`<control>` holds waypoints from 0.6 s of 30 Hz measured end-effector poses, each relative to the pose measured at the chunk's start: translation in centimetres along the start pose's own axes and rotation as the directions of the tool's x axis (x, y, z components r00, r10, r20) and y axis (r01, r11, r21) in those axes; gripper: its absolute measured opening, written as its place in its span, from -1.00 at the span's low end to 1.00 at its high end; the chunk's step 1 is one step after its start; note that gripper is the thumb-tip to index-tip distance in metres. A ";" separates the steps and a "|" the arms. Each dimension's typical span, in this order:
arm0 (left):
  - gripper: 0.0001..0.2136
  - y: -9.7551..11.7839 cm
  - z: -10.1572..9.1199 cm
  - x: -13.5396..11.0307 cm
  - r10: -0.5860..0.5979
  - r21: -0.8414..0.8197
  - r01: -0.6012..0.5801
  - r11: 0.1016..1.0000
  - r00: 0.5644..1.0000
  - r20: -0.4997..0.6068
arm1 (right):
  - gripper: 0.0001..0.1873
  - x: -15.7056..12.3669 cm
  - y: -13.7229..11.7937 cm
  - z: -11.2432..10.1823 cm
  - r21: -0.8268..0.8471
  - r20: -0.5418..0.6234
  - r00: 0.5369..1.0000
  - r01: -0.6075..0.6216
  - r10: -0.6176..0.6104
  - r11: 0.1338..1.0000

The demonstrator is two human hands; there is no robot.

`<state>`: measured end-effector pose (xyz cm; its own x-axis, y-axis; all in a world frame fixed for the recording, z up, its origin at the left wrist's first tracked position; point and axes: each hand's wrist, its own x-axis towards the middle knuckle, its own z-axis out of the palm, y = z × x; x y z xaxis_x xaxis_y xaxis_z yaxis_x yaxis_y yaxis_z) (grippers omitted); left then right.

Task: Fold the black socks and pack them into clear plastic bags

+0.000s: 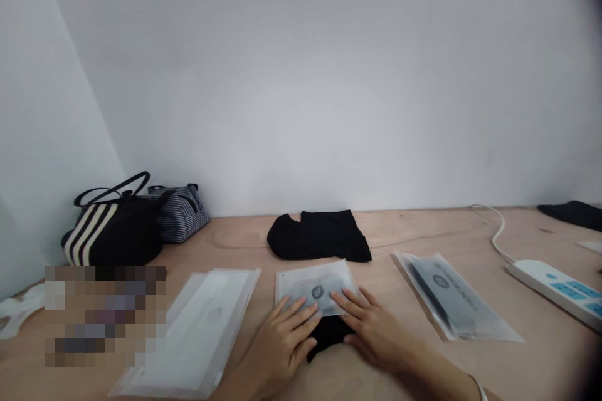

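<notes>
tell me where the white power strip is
On the head view's far right, the white power strip lies on the tabletop, a frosted pouch to its left and its cable running toward the wall.

No word can be read with certainty. The flat rectangular pouch of frosted translucent plastic in the middle (296,288) bears a dark rounded emblem (318,292), with blurred lettering on its far side. The similar frosted plastic pouch on the right (489,319) shows a matching dark emblem (441,281), with slanted, unclear letters to its right. The stacked frosted pouches on the left (188,351) carry one faint grey mark (215,313). Three cream stripes (93,235) mark the rounded black fabric bag at far left (136,235).
</notes>
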<state>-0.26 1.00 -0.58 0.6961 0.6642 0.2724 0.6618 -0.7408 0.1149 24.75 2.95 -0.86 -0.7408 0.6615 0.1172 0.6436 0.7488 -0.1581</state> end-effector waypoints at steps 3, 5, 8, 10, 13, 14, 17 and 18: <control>-0.65 -0.1 0.0 0.3 0.000 -0.016 -0.001 1.000 0.999 -0.045 | -0.61 0.2 -0.2 0.1 -0.023 -0.070 0.997 -0.026 0.024 0.999; -0.59 -0.1 -0.4 0.3 0.022 -0.055 -0.024 0.998 0.999 -0.027 | -0.61 0.0 -0.3 -0.3 -0.023 -0.069 0.998 -0.014 0.012 1.000; -0.51 -0.2 -0.9 0.0 0.068 -0.094 -0.068 0.993 0.998 0.006 | -0.58 -0.4 -0.1 -0.9 -0.014 -0.034 0.999 0.038 -0.038 0.999; -0.51 -0.3 -0.8 -0.1 0.084 -0.089 -0.085 0.992 0.996 -0.009 | -0.59 -0.5 0.2 -1.0 -0.007 -0.031 0.998 0.045 -0.045 0.999; -0.53 -0.3 -0.2 0.0 0.104 -0.089 -0.110 0.990 0.992 -0.069 | -0.64 -0.4 0.8 -0.5 0.009 -0.058 0.997 0.059 -0.058 0.998; -0.54 -0.3 0.0 0.0 0.098 -0.101 -0.108 0.989 0.990 -0.103 | -0.65 -0.4 1.0 -0.3 0.015 -0.081 0.994 0.077 -0.076 0.997; -0.61 0.3 0.4 0.0 -0.020 -0.180 -0.020 0.983 0.976 -0.217 | -0.65 -0.3 0.9 0.1 0.023 -0.199 0.976 0.096 -0.089 0.995; -0.63 0.5 0.5 0.0 -0.070 -0.211 0.019 0.977 0.969 -0.236 | -0.65 -0.2 0.7 0.2 0.025 -0.240 0.969 0.066 -0.058 0.997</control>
<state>0.20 0.73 -0.99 0.5625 0.6720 0.4818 0.6018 -0.7323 0.3188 25.30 3.34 -1.20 -0.7092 0.6075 0.3579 0.5882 0.7896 -0.1747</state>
